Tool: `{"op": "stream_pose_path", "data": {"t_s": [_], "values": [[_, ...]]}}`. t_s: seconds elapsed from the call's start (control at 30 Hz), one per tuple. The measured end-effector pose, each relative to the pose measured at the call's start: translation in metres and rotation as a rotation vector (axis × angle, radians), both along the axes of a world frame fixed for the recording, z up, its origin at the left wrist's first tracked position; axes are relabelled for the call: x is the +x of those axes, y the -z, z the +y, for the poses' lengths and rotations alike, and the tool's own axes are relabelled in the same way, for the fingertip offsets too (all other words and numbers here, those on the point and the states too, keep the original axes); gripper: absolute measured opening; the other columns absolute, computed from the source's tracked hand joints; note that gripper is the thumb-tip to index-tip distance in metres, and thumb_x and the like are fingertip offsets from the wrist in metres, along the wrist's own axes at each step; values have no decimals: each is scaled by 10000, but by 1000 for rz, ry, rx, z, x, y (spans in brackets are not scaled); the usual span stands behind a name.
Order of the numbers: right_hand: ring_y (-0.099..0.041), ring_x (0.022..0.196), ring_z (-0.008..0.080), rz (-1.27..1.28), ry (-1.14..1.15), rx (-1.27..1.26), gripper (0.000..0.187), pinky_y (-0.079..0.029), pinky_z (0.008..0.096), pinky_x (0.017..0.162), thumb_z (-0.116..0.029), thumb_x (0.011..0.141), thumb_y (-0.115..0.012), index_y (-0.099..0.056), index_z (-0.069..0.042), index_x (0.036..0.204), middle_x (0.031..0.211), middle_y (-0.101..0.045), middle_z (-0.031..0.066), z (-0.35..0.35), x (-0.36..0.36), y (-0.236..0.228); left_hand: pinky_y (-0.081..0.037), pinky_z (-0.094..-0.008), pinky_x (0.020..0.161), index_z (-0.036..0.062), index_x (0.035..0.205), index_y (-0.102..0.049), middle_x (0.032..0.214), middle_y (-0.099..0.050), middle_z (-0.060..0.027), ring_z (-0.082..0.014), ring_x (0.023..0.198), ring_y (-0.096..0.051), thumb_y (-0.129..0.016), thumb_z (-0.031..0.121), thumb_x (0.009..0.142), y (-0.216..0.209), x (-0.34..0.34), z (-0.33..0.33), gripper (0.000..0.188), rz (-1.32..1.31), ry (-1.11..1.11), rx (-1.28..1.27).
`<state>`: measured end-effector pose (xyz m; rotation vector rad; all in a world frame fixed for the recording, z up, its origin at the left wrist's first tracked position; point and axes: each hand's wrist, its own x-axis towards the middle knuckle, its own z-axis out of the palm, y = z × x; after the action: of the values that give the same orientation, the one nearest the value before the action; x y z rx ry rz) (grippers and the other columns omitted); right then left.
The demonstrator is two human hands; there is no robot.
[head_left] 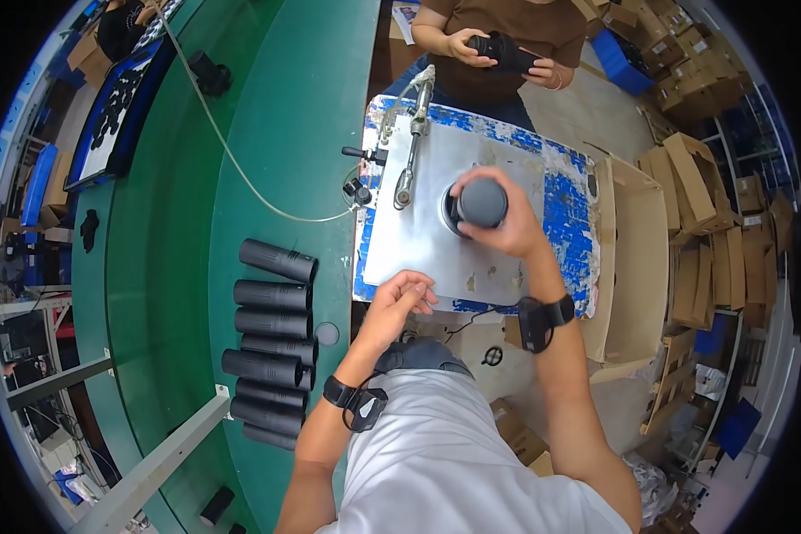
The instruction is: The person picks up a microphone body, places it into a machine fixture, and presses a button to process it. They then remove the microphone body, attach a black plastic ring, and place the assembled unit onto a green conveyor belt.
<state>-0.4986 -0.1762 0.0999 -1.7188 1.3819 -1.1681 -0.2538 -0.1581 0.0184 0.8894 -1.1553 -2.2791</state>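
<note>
My right hand [516, 222] is wrapped round a black cylinder [483, 203] with a flat round top, over a ring-shaped opening [448, 212] in the metal plate [400, 240]. How far the cylinder sits in that opening is hidden by the hand. My left hand [400, 304] rests by the near edge of the plate, fingers loosely curled in, and nothing shows in them. Left of it, several black ribbed tubes [271, 294] lie in a row on the green table [285, 160], with a small grey disc [327, 334] beside them.
A metal lever arm with a cylinder [416, 133] rises from the plate's far left. Across from me a person in brown [543, 27] holds a black tube-like part [505, 53]. An open cardboard box [632, 258] stands right of the worktop. A thin hose [231, 169] crosses the green table.
</note>
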Motion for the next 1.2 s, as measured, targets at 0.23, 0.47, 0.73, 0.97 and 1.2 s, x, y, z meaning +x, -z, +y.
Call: {"op": "stream_pose_path", "data": {"t_s": [0.23, 0.47, 0.73, 0.97, 1.2], "values": [[-552, 1054, 195, -185, 435, -238, 548, -416, 334, 963, 15, 718, -737, -465, -28, 1192, 1084, -586, 98, 10, 23, 58, -482, -241, 739, 11, 1064, -600, 878, -656, -63, -119, 763, -612, -512, 175, 982, -3, 1, 3, 203, 42, -26, 17], [-578, 1001, 172, -126, 517, -104, 501, -445, 308, 920, -28, 710, -770, -515, -25, 1141, 1060, -617, 86, 1, 15, 55, -472, -245, 725, 9, 1078, -588, 879, -649, -64, -118, 765, -593, -508, 131, 976, -11, 7, 1, 178, 56, -30, 19], [-602, 914, 187, -333, 495, -183, 338, -458, 344, 895, -26, 716, -683, -560, -29, 1031, 943, -631, 93, -8, 12, 69, -473, -248, 710, 6, 1050, -599, 839, -649, -65, -118, 749, -593, -517, 128, 969, -33, 21, -30, 168, 37, -164, -51], [-611, 845, 154, -357, 269, -143, 378, -467, 313, 863, -47, 669, -723, -561, -28, 1010, 889, -662, 73, -13, -11, 65, -490, -244, 710, -13, 1010, -606, 824, -654, -56, -86, 762, -596, -544, 109, 946, -17, 5, -125, 151, -97, -316, -471], [-612, 866, 201, -185, 311, -214, 371, -482, 349, 866, -40, 708, -660, -522, -20, 1051, 910, -634, 100, -8, -8, 71, -494, -474, 828, 21, 1071, -646, 959, -682, -178, -386, 912, -643, -522, 250, 900, 46, -31, -224, 312, -860, -303, -1432]]}}
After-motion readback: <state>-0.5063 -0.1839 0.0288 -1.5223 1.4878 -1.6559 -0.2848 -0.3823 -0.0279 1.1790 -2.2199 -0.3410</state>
